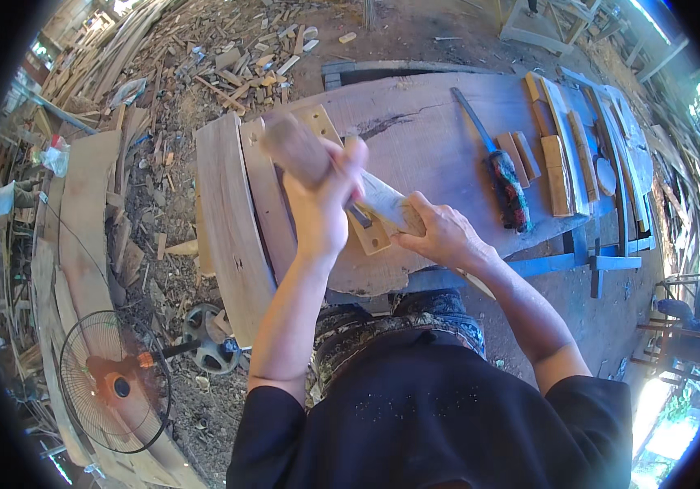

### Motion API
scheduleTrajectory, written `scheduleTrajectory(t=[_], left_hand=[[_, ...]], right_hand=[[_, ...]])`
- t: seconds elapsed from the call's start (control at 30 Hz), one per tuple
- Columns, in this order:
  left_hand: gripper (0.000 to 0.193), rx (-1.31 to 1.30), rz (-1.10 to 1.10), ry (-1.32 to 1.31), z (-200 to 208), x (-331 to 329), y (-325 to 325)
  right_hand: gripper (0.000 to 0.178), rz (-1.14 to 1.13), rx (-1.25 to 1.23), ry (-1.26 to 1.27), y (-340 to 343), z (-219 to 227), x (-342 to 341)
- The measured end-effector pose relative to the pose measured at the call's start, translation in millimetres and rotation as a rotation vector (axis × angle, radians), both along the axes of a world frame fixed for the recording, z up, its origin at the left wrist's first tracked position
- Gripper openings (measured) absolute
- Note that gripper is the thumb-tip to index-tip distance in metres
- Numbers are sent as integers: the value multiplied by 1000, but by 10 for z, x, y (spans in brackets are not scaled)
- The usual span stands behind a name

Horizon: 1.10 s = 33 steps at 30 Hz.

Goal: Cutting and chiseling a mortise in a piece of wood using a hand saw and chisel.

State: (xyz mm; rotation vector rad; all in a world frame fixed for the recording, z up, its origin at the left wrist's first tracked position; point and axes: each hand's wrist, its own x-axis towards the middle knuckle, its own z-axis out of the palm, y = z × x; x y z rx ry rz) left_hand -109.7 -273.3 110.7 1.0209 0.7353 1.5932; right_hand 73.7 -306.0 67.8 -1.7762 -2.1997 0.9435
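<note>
Near the left part of the workbench, my left hand (321,204) is closed around a brown, blunt-ended wooden piece (293,147), smeared by motion. To its right, my right hand (447,236) grips a pale, flat wooden strip (386,200). The strip slants from beside my left hand to under my right, and a thin end shows past my right wrist. Below both hands lies a light wooden board with drilled holes (370,236), largely covered by my hands and the strip. Whether the strip touches this board I cannot tell.
On the wooden bench top (415,114) lie a long tool with a cloth-wrapped handle (506,183), small wood blocks (521,155) and several battens (557,175). A plank (232,196) runs along the bench's left side. A fan (114,383) stands lower left; wood offcuts (268,65) litter the ground.
</note>
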Motion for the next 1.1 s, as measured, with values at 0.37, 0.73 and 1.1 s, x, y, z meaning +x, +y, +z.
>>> scheduleTrajectory(t=[0.37,0.73,1.1], left_hand=[[31,-13,200,41,-80,53,18],[36,-50,-552,-117,-115,-550,326],[30,78,189,337,-59,48,-106]], right_hand=[[49,-109,-79,-46,-274,-235,-221],[50,-69,-70,-20,-360,-214,-202],[49,-120,-60,-92,-439,-216,-177]])
